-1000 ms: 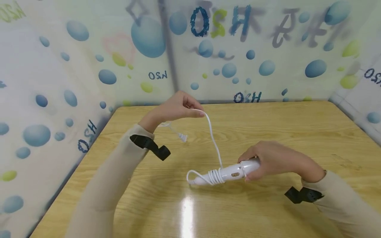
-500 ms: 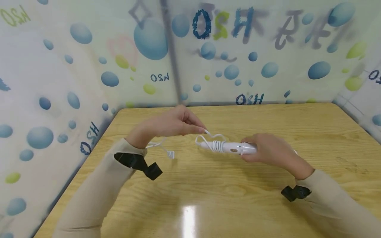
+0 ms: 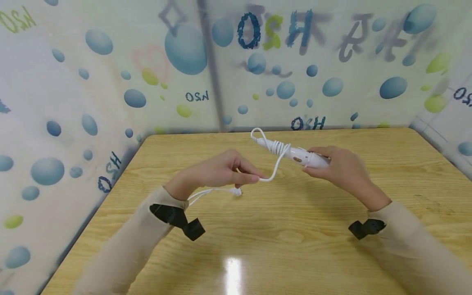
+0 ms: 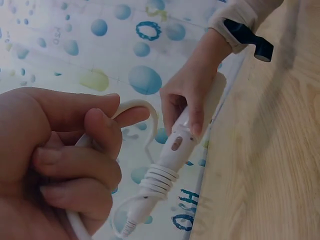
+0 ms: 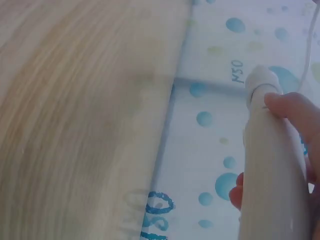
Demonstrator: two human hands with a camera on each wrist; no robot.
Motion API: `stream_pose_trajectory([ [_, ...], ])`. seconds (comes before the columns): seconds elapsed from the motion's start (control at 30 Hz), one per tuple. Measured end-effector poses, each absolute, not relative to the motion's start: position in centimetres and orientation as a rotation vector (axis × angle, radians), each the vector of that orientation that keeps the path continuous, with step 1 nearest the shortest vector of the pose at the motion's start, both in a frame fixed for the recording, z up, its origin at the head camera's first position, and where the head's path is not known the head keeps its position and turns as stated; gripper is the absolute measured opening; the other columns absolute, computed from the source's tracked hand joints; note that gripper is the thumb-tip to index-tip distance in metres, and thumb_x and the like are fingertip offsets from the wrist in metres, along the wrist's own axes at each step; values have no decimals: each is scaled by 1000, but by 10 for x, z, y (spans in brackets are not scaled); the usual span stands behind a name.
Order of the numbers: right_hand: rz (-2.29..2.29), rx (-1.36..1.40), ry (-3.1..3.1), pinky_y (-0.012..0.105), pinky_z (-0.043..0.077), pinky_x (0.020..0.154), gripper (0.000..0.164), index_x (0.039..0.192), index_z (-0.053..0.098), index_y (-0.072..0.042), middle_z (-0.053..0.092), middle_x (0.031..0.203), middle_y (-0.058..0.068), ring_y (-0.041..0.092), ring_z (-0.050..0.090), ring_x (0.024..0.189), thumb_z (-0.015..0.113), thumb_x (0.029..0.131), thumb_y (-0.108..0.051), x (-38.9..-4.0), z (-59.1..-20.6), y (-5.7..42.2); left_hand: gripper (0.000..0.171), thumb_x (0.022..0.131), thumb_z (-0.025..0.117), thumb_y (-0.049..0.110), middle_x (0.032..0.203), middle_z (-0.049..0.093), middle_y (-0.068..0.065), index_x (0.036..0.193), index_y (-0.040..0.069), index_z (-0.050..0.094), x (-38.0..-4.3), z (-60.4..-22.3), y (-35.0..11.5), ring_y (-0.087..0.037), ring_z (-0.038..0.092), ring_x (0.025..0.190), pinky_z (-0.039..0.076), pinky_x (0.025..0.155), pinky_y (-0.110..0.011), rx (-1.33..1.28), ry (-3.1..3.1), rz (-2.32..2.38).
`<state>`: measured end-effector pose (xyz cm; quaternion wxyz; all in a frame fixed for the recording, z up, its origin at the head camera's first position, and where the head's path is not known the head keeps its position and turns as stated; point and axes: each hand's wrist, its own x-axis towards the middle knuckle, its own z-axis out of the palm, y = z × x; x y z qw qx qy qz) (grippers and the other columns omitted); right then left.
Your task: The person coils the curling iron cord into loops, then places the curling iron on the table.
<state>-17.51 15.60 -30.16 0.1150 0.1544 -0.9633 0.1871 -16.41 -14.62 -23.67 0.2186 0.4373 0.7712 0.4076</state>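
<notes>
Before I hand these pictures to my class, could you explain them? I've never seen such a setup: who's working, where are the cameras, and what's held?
No robot here: someone works bare-handed. The wide view comes from a head-worn camera; the other two come from wrist cameras, one per arm. The right hand grips a white handheld device. The left hand pinches its cord, part of which is wound around the device. The plug shows near the left hand; whether it touches the wooden table, I cannot tell.

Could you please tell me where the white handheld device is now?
In the head view, the white handheld device is right of centre, held in the right hand, with white cord wound round its narrower end.
</notes>
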Motion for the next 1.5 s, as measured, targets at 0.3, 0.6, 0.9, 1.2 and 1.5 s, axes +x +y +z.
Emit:
stream_pose_trajectory([
  [0.3, 831, 348, -2769, 32, 39, 50, 63, 123, 60, -17, 63, 100, 16, 24, 53, 73, 68, 75, -55, -168, -294, 169, 23, 91, 55, 4, 68, 58, 1, 111, -1, 66, -165, -276, -144, -9, 43, 50, 31, 45, -21, 1190, 2217, 1136],
  [0.6, 1172, 357, -2664, 29, 44, 53, 52, 123, 61, -11, 62, 102, 15, 22, 51, 75, 73, 78, -36, -156, -285, 171, 25, 92, 54, 5, 86, 66, -7, 114, 3, 65, -172, -300, -145, -10, 43, 54, 30, 46, -22, 1040, 2355, 1169],
  [0.9, 1319, 462, -2558, 26, 48, 54, 44, 119, 62, -7, 64, 102, 7, 13, 57, 72, 74, 79, -19, -141, -275, 167, 25, 92, 56, 10, 82, 64, -15, 114, 4, 65, -188, -312, -143, -12, 38, 49, 31, 45, -23, 985, 2354, 1264],
  [1.2, 1368, 671, -2565, 28, 48, 57, 42, 115, 65, -10, 64, 102, 4, 18, 56, 73, 76, 75, -11, -126, -270, 158, 25, 94, 53, 15, 76, 59, -25, 109, 0, 67, -214, -325, -139, -35, 51, 49, 37, 41, -26, 936, 2212, 1293],
  [1.5, 1327, 891, -2616, 29, 46, 54, 42, 114, 65, -13, 64, 99, 3, 16, 55, 69, 77, 73, -12, -124, -270, 155, 28, 96, 43, 5, 56, 44, -4, 75, -8, 55, -237, -331, -149, -13, 35, 48, 31, 49, -24, 1017, 2207, 1355],
])
